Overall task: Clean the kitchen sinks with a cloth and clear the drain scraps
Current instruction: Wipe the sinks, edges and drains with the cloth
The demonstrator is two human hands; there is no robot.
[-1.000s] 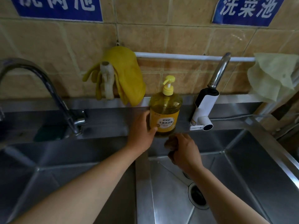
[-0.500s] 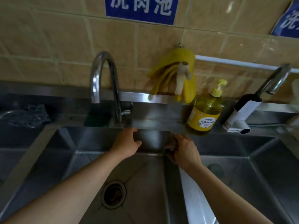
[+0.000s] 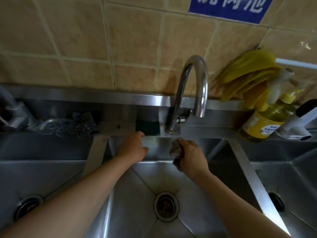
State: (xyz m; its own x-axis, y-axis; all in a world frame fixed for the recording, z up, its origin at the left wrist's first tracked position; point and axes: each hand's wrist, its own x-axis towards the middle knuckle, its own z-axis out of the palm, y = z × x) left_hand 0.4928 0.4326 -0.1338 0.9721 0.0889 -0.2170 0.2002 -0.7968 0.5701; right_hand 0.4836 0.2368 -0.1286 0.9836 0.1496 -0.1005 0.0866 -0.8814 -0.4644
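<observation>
Stainless-steel triple sink unit against a tan tiled wall (image 3: 72, 40); blue sign (image 3: 229, 7) above. Middle sink (image 3: 137, 212): drain (image 3: 166, 206) holding brownish scraps. Chrome gooseneck faucet (image 3: 190, 93) on the back ledge; green sponge (image 3: 148, 127) beside its base; dark scrubber (image 3: 77, 124) further left. Yellow rubber gloves (image 3: 247, 73) hanging at right; yellow detergent bottle (image 3: 265, 122) below.

Left hand (image 3: 133, 148): fingers relaxed, fingertips at the sponge's edge, nothing gripped. Right hand (image 3: 190, 157): fingers curled round a bunched cloth (image 3: 175, 149), held below the spout, above the middle sink.

Both forearms bare, no sleeves; left hand (image 3: 133, 148), right hand (image 3: 191, 158) ungloved.
</observation>
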